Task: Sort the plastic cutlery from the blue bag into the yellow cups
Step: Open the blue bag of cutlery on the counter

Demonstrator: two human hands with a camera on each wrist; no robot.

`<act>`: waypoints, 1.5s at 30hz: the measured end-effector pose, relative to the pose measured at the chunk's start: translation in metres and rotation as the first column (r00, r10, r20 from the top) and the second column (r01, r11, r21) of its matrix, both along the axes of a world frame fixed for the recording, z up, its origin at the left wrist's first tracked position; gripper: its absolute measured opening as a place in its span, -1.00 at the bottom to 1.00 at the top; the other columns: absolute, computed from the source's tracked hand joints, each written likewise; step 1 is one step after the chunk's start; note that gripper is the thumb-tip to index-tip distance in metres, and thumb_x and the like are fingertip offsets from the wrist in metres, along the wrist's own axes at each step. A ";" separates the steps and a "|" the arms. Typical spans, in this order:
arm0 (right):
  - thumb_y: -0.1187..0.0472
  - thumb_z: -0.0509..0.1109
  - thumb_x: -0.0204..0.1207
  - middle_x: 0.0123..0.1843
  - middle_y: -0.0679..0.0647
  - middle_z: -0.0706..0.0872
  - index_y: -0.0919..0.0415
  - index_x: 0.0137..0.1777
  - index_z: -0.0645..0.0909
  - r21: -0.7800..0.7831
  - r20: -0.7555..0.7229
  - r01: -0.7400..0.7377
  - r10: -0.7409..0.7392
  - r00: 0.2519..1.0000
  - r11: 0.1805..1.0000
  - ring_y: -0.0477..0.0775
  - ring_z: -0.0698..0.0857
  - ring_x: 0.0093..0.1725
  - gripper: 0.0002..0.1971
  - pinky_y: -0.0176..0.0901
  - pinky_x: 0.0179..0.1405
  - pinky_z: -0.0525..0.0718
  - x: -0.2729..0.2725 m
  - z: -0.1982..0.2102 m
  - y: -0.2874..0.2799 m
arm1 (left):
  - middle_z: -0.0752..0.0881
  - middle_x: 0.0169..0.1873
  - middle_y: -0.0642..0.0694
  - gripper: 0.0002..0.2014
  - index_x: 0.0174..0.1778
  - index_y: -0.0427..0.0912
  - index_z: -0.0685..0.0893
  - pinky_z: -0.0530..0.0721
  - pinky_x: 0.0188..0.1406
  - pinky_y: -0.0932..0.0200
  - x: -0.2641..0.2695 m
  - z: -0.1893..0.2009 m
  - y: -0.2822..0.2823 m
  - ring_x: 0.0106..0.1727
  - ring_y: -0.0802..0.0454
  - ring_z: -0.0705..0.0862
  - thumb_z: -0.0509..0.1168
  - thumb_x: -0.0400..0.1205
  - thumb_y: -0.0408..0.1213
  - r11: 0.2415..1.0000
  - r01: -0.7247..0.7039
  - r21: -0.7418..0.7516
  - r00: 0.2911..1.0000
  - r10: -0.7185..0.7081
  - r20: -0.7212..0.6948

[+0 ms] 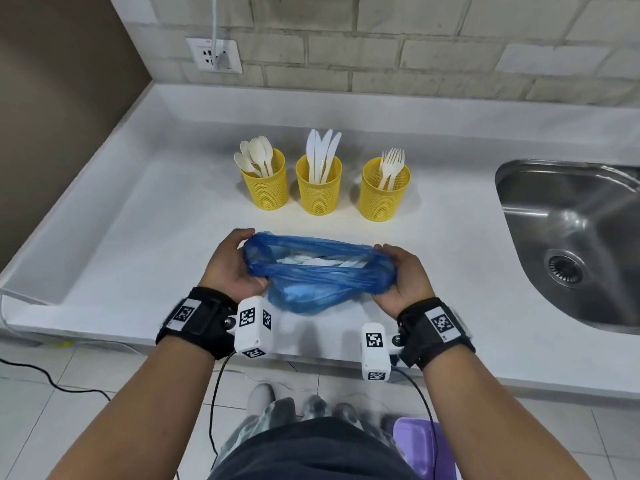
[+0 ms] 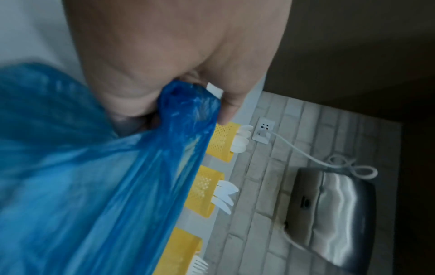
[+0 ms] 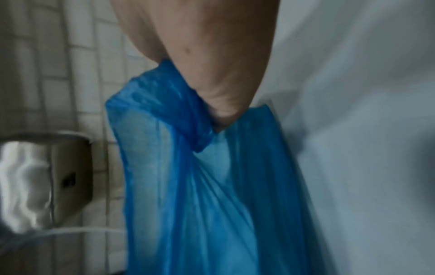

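Observation:
A thin blue plastic bag [image 1: 311,282] lies on the white counter, its mouth stretched wide between both hands. My left hand [image 1: 233,263] grips the bag's left rim [image 2: 186,104]; my right hand [image 1: 403,277] grips the right rim [image 3: 188,119]. White plastic cutlery [image 1: 318,260] shows inside the opening. Behind the bag stand three yellow mesh cups: the left cup [image 1: 266,188] holds spoons, the middle cup [image 1: 318,190] holds knives, the right cup [image 1: 382,192] holds forks. The same cups [image 2: 223,141] show past the bag in the left wrist view.
A steel sink [image 1: 571,233] is set into the counter at the right. A wall socket [image 1: 214,55] with a white cable sits on the brick wall at the back left. A steel box [image 2: 329,210] hangs on the wall. A purple bin [image 1: 420,445] stands on the floor.

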State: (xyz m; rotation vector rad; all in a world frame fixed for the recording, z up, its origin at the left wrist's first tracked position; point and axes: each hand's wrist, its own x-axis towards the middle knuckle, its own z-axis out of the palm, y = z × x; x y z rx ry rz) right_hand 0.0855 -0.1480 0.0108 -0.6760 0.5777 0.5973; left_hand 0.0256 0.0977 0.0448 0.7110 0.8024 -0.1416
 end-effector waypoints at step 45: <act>0.16 0.30 0.77 -0.26 0.15 0.65 0.17 -0.27 0.61 -0.521 0.249 -0.157 0.325 0.912 0.839 0.17 0.65 -0.21 -0.67 0.01 -0.07 0.62 0.023 -0.009 0.000 | 0.78 -0.13 -0.27 -0.87 -0.11 -0.21 0.75 0.63 -0.13 0.07 0.018 -0.029 0.014 -0.17 -0.14 0.68 0.43 0.56 -0.21 0.820 0.155 0.550 0.987 -0.150 -0.056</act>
